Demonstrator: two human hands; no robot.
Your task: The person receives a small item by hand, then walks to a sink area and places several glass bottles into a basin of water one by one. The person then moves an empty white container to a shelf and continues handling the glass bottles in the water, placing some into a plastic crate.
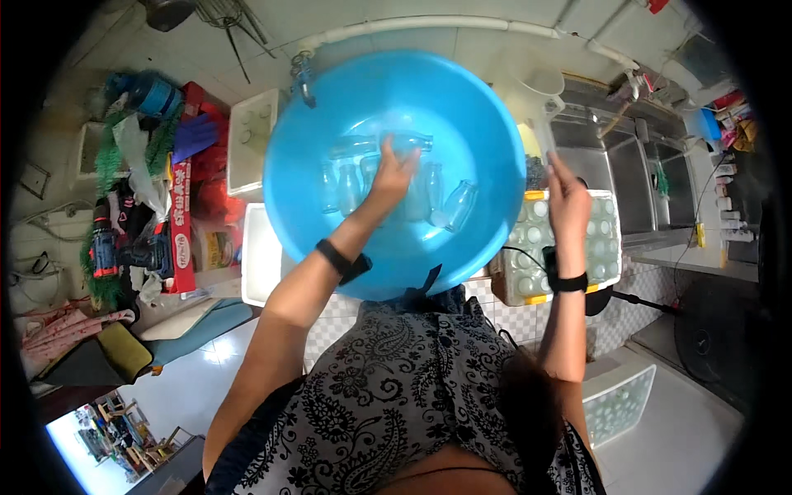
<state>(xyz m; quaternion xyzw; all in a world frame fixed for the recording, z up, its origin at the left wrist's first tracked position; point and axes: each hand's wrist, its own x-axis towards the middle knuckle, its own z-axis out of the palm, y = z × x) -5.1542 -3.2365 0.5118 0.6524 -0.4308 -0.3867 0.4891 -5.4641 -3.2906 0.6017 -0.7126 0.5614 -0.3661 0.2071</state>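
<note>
A large round blue basin (285,148) stands in front of me, with several clear glass bottles (460,205) lying in its bottom. My left hand (391,175) reaches into the basin, its fingers slightly blurred and closed about a clear glass bottle (419,143) that lies sideways. Past the basin's right rim is my right hand (569,202), raised above a crate of bottles (561,239). Its fingers point away from me and press together near a pale, see-through edge; what they hold, if anything, I cannot make out. Both wrists wear black bands.
Beyond my right hand stands a translucent pitcher (540,76), beside a steel sink (577,153). White foam boxes (262,256) line the basin's left side. Further left are a red carton (183,223) and power drills (103,247). A black fan (705,334) stands at right.
</note>
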